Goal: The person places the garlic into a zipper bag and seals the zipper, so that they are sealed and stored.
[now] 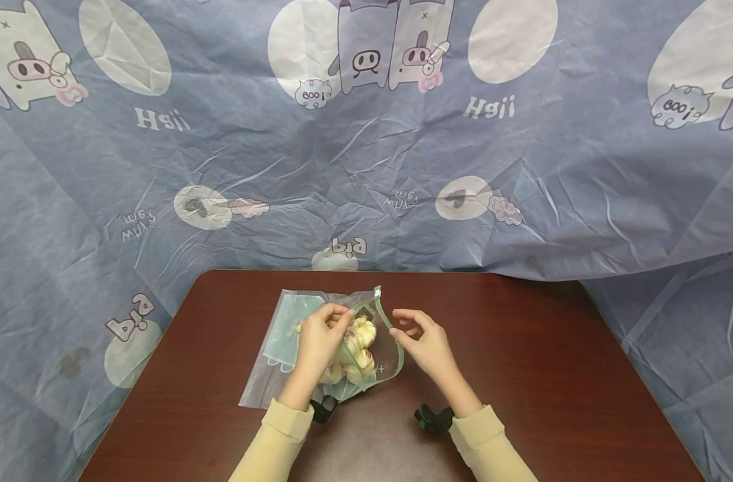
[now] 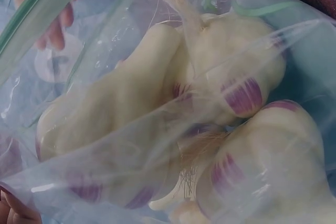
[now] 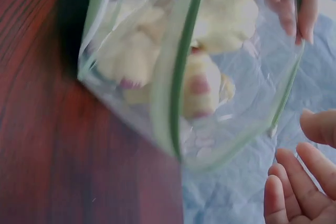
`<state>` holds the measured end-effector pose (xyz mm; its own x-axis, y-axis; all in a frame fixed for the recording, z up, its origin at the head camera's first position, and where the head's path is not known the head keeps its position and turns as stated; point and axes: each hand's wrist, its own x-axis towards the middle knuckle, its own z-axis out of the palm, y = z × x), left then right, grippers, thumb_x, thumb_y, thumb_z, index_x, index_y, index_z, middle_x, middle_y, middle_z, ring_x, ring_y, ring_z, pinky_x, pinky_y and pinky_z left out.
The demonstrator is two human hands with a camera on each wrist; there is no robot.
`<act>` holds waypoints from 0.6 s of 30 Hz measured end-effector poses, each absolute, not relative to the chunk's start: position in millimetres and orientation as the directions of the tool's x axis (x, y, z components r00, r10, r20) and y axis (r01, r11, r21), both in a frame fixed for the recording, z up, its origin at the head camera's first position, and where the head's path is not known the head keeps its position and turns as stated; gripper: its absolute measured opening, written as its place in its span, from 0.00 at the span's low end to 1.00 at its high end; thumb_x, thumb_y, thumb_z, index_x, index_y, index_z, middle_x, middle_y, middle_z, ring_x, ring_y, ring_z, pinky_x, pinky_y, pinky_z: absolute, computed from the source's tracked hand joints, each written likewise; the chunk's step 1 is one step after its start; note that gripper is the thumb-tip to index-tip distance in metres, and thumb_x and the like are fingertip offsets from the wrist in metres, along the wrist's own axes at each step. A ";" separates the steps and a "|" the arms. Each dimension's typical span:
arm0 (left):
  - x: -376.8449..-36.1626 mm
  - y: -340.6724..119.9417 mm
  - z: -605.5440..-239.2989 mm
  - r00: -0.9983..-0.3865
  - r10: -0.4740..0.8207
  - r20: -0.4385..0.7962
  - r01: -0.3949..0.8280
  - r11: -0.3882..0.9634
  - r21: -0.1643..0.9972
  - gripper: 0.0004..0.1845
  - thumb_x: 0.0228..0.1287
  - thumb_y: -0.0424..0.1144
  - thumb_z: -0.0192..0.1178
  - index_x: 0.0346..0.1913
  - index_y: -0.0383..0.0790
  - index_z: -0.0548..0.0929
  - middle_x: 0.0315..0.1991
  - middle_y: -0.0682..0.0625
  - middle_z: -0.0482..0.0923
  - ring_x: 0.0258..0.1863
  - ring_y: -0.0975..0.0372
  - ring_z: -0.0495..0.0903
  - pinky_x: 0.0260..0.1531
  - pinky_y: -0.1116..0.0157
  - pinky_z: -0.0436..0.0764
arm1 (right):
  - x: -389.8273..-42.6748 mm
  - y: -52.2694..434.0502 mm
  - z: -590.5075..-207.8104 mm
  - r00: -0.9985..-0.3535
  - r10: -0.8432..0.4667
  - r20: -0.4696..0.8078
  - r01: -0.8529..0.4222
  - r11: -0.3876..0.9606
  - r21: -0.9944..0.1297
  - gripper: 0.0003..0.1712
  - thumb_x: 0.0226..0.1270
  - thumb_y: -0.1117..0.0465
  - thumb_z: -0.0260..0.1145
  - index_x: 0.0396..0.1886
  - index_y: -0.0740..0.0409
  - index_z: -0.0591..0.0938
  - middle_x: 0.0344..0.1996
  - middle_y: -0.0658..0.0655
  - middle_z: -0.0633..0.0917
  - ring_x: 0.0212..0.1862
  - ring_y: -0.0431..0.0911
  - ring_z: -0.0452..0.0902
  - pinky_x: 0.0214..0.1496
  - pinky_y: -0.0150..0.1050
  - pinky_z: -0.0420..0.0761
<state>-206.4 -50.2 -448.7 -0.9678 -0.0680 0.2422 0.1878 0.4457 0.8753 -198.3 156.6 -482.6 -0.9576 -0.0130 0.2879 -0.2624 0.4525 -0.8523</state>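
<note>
A clear zip bag [image 1: 254,385] with a green-edged mouth lies on the table, its mouth spread apart toward the right. Several garlic bulbs [image 1: 360,335] with purple patches sit inside, seen close through the plastic in the left wrist view. My left hand [image 1: 322,337] pinches the bag's rim between thumb and fingers. On the other side of the mouth is my right hand [image 1: 425,341], its fingers loosely bent. The right wrist view shows this right hand [image 3: 304,187] with parted fingers and nothing between them, beside the green zip strip [image 3: 184,51].
The dark red-brown table [image 1: 523,348] extends to both sides of the bag. A pale teal panel [image 1: 284,328] shows at the bag's left part. Behind the table hangs a blue cartoon-print cloth [image 1: 366,154]. Black straps [image 1: 434,420] circle both wrists.
</note>
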 end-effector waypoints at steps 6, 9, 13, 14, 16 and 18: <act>-206.2 -50.3 -448.9 -0.967 -0.071 0.246 0.189 0.449 0.873 0.08 0.64 0.40 0.67 0.34 0.38 0.86 0.25 0.48 0.86 0.21 0.67 0.81 0.24 0.72 0.77 | -195.4 167.7 -494.0 -0.968 0.055 0.247 -0.194 0.462 -0.865 0.18 0.61 0.62 0.72 0.52 0.55 0.84 0.50 0.54 0.86 0.48 0.49 0.82 0.47 0.37 0.82; -206.2 -50.0 -449.0 -0.966 -0.072 0.246 0.189 0.449 0.873 0.08 0.63 0.40 0.67 0.34 0.38 0.86 0.25 0.48 0.86 0.21 0.67 0.80 0.24 0.72 0.77 | -193.4 169.1 -498.6 -0.969 0.071 0.236 -0.177 0.465 -0.868 0.18 0.62 0.62 0.72 0.52 0.58 0.83 0.50 0.56 0.86 0.48 0.51 0.83 0.48 0.39 0.83; -206.4 -49.7 -449.4 -0.965 -0.073 0.251 0.192 0.451 0.871 0.08 0.63 0.40 0.67 0.34 0.38 0.86 0.26 0.47 0.86 0.22 0.66 0.81 0.24 0.72 0.77 | -191.2 169.5 -504.9 -0.975 0.100 0.197 -0.128 0.472 -0.872 0.18 0.63 0.61 0.71 0.52 0.59 0.83 0.49 0.57 0.86 0.48 0.51 0.83 0.48 0.36 0.83; -206.4 -49.6 -449.5 -0.965 -0.073 0.252 0.193 0.452 0.871 0.08 0.63 0.41 0.67 0.34 0.38 0.86 0.26 0.47 0.86 0.22 0.66 0.81 0.24 0.72 0.78 | -190.5 169.4 -506.7 -0.978 0.103 0.184 -0.114 0.476 -0.872 0.18 0.64 0.60 0.71 0.53 0.59 0.83 0.50 0.57 0.86 0.48 0.50 0.83 0.47 0.35 0.82; -206.5 -49.5 -449.7 -0.965 -0.074 0.253 0.194 0.451 0.871 0.08 0.64 0.41 0.67 0.34 0.38 0.86 0.26 0.47 0.86 0.22 0.66 0.81 0.24 0.72 0.78 | -189.5 169.3 -509.7 -0.981 0.108 0.161 -0.091 0.478 -0.873 0.18 0.65 0.59 0.70 0.53 0.59 0.83 0.50 0.57 0.86 0.48 0.50 0.83 0.47 0.34 0.82; -206.7 -49.3 -449.9 -0.964 -0.075 0.256 0.196 0.453 0.870 0.08 0.63 0.41 0.67 0.33 0.38 0.86 0.25 0.47 0.86 0.22 0.66 0.81 0.24 0.72 0.78 | -188.5 168.7 -512.7 -0.984 0.111 0.140 -0.071 0.478 -0.876 0.18 0.66 0.57 0.69 0.53 0.58 0.83 0.50 0.57 0.86 0.48 0.49 0.84 0.47 0.34 0.82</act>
